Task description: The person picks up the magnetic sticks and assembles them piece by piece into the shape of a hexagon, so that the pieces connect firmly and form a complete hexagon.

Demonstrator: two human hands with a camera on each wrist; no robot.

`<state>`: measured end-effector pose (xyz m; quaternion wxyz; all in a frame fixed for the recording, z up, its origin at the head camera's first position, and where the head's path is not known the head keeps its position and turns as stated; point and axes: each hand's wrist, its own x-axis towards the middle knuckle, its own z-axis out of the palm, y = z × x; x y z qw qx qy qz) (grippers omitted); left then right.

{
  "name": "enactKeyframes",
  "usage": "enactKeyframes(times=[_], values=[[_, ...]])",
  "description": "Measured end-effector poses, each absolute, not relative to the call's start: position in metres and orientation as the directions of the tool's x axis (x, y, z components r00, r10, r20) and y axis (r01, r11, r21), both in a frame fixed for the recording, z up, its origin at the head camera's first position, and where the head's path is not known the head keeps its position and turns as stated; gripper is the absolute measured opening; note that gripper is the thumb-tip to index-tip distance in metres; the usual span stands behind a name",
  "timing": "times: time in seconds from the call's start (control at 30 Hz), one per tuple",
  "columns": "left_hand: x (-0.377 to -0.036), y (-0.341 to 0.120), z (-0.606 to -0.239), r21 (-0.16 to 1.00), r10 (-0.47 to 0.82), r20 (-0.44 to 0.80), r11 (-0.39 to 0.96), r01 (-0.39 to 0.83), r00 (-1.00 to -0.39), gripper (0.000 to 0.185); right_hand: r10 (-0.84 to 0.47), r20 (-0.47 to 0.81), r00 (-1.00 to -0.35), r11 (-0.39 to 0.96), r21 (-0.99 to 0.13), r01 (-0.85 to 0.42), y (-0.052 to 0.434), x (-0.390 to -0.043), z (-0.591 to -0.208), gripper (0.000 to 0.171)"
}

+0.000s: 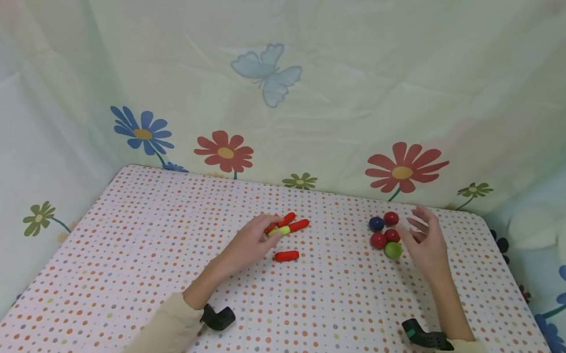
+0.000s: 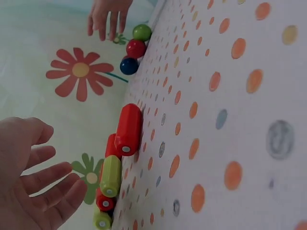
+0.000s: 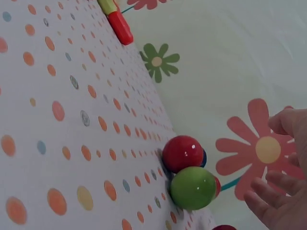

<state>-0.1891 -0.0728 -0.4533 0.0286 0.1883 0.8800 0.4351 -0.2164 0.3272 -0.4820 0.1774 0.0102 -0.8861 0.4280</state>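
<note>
My left hand hovers over a small group of short, faceted rods on the left. A yellow-green rod and a red rod lie by its fingertips, and another red rod lies apart, nearer me. In the left wrist view the left hand has spread fingers, empty, beside the rods. My right hand, fingers loosely bent, is raised just right of a cluster of balls: a green ball, a dark blue ball and three red balls. The right wrist view shows that hand empty too.
A dotted cloth covers the table. Behind it hangs a flowered backdrop, which meets the table's far edge. Dark round objects sit beyond the table's right edge. Each wrist wears a black device.
</note>
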Motion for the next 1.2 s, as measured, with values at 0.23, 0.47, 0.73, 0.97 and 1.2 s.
enactKeyframes(times=[0.23, 0.47, 0.73, 0.97, 1.2], values=[[-0.196, -0.062, -0.458, 0.688, 0.347, 0.146, 0.637, 0.347, -0.926, 0.036, 0.219, 0.288, -0.932, 0.692, -0.72, -0.06, 0.357, -0.233, -0.513, 0.066], [-0.196, -0.065, -0.464, 0.658, 0.324, 0.117, 0.683, 0.318, -0.939, 0.038, 0.335, 0.232, -0.913, 0.683, -0.727, 0.066, 0.38, -0.229, -0.514, 0.065], [-0.2, -0.068, -0.469, 0.645, 0.332, 0.109, 0.693, 0.321, -0.937, 0.033, 0.346, 0.091, -0.934, 0.654, -0.737, 0.17, 0.364, -0.215, -0.482, 0.068], [-0.201, -0.067, -0.47, 0.645, 0.34, 0.111, 0.69, 0.328, -0.934, 0.034, 0.334, 0.066, -0.94, 0.645, -0.744, 0.177, 0.342, -0.201, -0.459, 0.061], [-0.198, -0.067, -0.47, 0.593, 0.366, 0.079, 0.73, 0.339, -0.927, 0.032, 0.34, 0.071, -0.938, 0.676, -0.712, 0.19, 0.343, -0.203, -0.468, 0.056]])
